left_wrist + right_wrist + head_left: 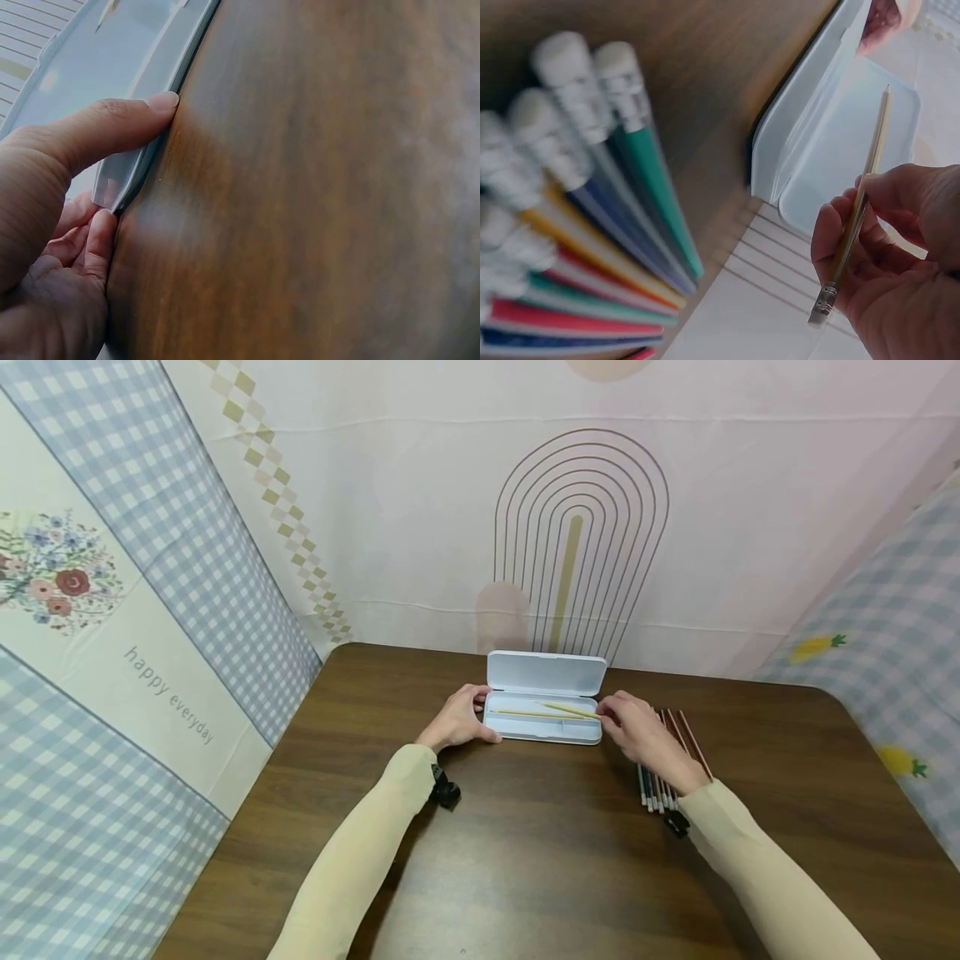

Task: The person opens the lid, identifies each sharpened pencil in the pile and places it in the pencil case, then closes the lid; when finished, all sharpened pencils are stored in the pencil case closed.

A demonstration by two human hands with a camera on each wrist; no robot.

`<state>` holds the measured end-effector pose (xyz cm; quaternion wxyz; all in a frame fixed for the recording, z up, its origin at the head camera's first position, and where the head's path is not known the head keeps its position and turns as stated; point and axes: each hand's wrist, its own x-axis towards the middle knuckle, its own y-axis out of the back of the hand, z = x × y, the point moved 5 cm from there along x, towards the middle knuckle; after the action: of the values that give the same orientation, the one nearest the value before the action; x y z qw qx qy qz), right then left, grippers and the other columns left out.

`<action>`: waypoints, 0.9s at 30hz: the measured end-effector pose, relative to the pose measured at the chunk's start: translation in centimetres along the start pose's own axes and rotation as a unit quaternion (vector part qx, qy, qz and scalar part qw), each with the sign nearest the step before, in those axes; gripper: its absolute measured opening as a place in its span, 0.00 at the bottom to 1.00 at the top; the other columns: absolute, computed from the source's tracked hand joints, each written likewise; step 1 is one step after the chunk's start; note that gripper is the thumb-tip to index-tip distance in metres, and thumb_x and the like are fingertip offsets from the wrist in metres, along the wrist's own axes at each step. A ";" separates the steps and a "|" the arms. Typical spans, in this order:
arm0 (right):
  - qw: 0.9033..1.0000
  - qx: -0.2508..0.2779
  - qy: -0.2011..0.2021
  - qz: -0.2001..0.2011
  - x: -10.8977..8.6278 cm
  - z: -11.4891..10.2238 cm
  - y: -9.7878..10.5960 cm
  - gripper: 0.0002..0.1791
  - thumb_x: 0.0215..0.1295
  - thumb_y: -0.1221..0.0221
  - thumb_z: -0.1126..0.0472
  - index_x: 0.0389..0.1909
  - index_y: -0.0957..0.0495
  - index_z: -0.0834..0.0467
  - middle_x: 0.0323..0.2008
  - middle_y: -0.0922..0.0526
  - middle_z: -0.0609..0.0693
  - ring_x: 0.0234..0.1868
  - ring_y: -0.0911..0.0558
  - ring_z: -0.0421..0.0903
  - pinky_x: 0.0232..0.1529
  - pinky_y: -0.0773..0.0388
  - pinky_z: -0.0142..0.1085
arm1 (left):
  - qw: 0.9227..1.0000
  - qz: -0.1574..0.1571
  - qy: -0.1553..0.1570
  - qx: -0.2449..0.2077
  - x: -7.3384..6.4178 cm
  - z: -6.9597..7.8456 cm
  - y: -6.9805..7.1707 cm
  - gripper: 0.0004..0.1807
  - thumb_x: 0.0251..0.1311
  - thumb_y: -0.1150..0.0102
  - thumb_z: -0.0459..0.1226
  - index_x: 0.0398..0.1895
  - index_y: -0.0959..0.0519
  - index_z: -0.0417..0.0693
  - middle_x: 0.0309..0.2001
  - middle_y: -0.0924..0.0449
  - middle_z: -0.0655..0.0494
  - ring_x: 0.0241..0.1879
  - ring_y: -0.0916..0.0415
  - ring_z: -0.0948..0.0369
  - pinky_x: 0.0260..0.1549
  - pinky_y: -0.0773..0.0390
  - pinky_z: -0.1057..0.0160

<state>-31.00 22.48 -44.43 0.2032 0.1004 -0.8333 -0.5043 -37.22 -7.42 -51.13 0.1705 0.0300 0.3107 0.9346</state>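
Observation:
A white pencil case (pixel 546 673) stands on the table with its lid raised at the back. My left hand (pixel 459 717) grips its left end; in the left wrist view the thumb presses the case's front edge (pixel 161 101) and the other fingers curl round the corner. A yellow pencil (pixel 517 713) lies lengthwise inside. My right hand (pixel 628 723), at the case's right end, pinches another yellow pencil (pixel 875 146) between thumb and fingers. Its tip points over the case, and its eraser end sticks out behind the fingers.
Several pencils (pixel 649 176) in varied colours, with white erasers, lie side by side on the table under my right forearm. The brown wooden table (pixel 480 860) ends behind the case at a patterned cloth backdrop (pixel 405 527).

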 end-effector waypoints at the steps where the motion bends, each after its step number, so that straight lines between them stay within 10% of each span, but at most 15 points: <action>1: 1.000 0.000 0.007 0.000 0.4 -0.1 -0.2 0.06 0.77 0.40 0.72 0.46 0.14 0.68 0.43 0.14 0.62 0.39 0.19 0.52 0.43 0.17 0.47 | 1.000 0.001 0.000 0.000 0.0 0.0 0.0 0.54 0.47 0.13 0.36 0.79 0.30 0.39 0.72 0.26 0.42 0.68 0.23 0.47 0.72 0.21 0.50; 27: 0.998 0.003 0.048 -0.039 6.6 -1.2 -5.6 0.06 0.73 0.37 0.73 0.40 0.11 0.68 0.42 0.10 0.63 0.45 0.13 0.59 0.52 0.14 0.56 | 1.000 0.000 0.007 -0.010 0.1 0.1 0.0 0.54 0.46 0.12 0.34 0.79 0.30 0.39 0.71 0.25 0.42 0.67 0.22 0.47 0.72 0.21 0.52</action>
<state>-36.56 16.40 -47.31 0.2227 0.1572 -0.8195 -0.5041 -37.26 -7.34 -51.07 0.1688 0.0219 0.3028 0.9377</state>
